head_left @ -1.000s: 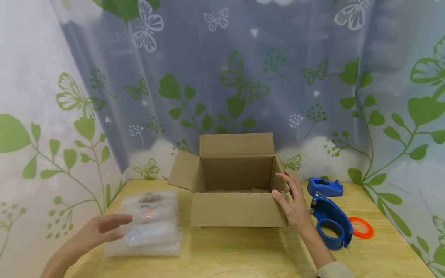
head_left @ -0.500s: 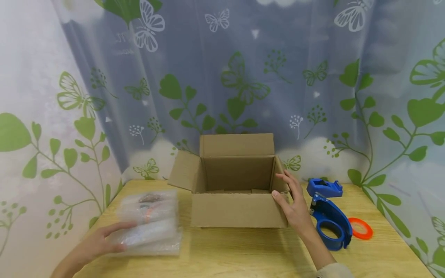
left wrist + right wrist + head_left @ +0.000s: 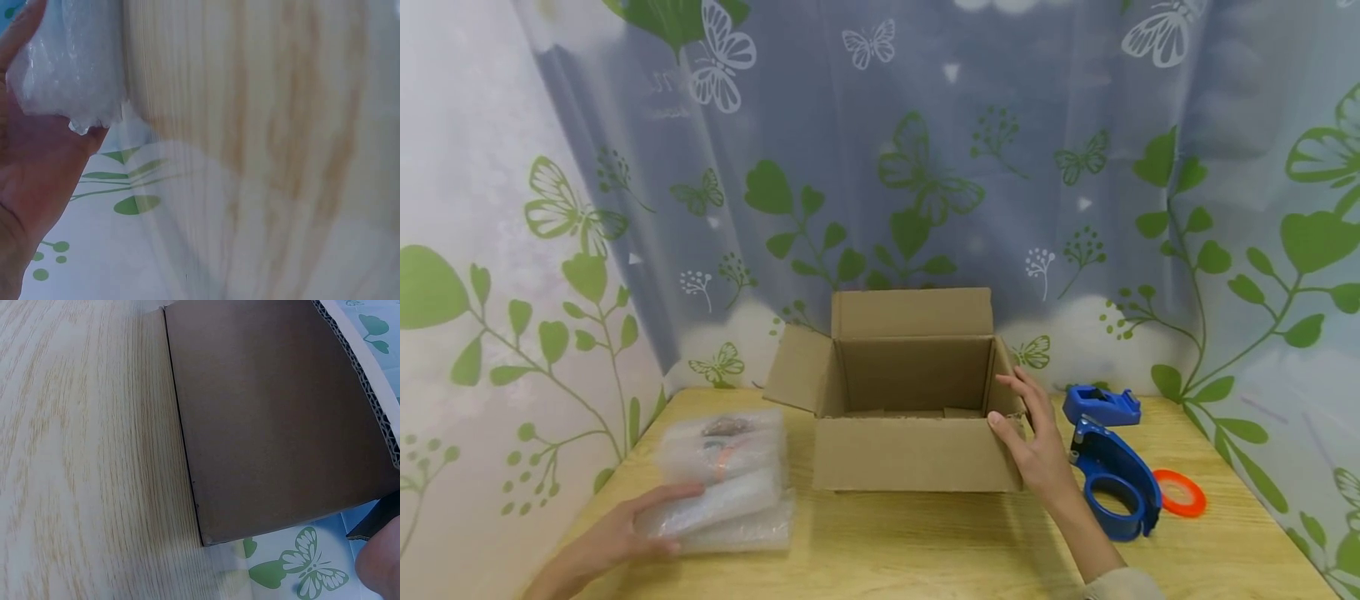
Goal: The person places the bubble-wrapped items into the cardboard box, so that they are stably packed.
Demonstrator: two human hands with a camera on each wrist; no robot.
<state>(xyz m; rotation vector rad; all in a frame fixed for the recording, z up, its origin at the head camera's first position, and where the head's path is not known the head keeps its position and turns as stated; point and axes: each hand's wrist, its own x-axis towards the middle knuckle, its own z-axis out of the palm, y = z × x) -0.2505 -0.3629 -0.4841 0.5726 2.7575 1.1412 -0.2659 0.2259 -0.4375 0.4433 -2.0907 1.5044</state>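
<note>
At the left of the head view, my left hand (image 3: 613,537) grips the left end of a bubble-wrapped bundle (image 3: 730,500), thumb on one side and fingers on the other. The left wrist view shows the crinkled bubble wrap (image 3: 72,59) between thumb and fingers. Further packages (image 3: 726,442) in clear bubble wrap lie just behind it, with dark and orange contents showing through. An open cardboard box (image 3: 917,454) stands mid-table, its front flap hanging down. My right hand (image 3: 1037,446) holds its right front corner, thumb on the front and fingers over the right side.
On the right of the wooden table (image 3: 895,550) are a blue desktop tape dispenser (image 3: 1101,404), a blue hand-held tape dispenser (image 3: 1116,483) and an orange tape roll (image 3: 1180,493). A curtain (image 3: 820,117) with printed leaves and butterflies hangs behind the box.
My left hand has come down and to the right from above the packages and has taken hold of the front bundle's end. My right hand and the box have stayed put.
</note>
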